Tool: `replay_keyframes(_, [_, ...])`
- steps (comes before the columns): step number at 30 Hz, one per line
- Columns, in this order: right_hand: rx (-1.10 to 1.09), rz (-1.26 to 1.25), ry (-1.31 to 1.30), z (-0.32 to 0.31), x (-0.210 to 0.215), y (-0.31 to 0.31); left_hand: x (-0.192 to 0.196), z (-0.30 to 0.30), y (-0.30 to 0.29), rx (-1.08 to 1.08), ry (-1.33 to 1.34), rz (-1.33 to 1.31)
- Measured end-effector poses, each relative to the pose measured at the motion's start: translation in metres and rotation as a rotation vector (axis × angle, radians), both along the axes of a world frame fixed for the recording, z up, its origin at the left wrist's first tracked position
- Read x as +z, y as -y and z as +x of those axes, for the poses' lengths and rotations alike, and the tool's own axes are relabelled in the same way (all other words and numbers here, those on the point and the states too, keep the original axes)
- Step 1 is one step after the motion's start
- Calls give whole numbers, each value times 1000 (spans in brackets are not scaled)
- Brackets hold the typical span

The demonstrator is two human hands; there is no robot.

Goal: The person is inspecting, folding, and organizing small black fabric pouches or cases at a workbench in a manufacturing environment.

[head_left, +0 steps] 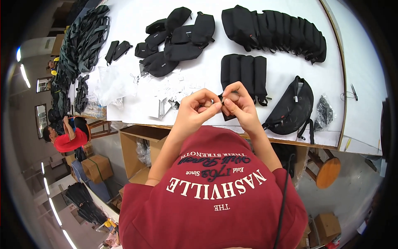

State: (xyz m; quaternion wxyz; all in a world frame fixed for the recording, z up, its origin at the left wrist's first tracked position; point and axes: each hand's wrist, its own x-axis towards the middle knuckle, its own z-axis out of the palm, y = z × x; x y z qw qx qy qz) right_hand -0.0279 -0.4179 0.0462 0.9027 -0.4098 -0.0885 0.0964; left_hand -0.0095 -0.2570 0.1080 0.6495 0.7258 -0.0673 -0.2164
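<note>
My left hand [196, 107] and my right hand [240, 107] meet over the table's near edge, fingertips pinched close together. Between them is something small and dark, too hidden by the fingers to name. A small black piece [229, 118] shows just below my right hand; I cannot tell whether it hangs from the grip. Beyond my right hand several black pouches [243, 74] lie side by side in a block. White paper tags [168, 94] are scattered beside my left hand. To the right lies a black waist bag [292, 106] with a zip and strap.
The white table [199, 85] carries a row of black pouches [275, 31], a loose pile of pouches [180, 39] and heaped dark straps [85, 39]. A plastic-wrapped black item [324, 113] lies far right. Below are a cardboard box [139, 145] and a wooden stool [327, 172]. Another person [70, 139] works at left.
</note>
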Motion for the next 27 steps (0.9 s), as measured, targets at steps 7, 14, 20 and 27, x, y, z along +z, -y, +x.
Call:
replay_keyframes(7, [104, -43, -4, 8, 3, 0, -1, 6, -9, -12, -49, 34])
replay_keyframes(14, [127, 107, -135, 22, 0, -6, -32, 6, -8, 126, 45, -64])
replay_keyframes(20, [57, 149, -177, 20, -27, -13, -132, -8, -26, 32, -88, 62])
replay_keyframes(27, [-92, 19, -240, -6, -42, 1, -180, 17, -15, -288, 294, 394])
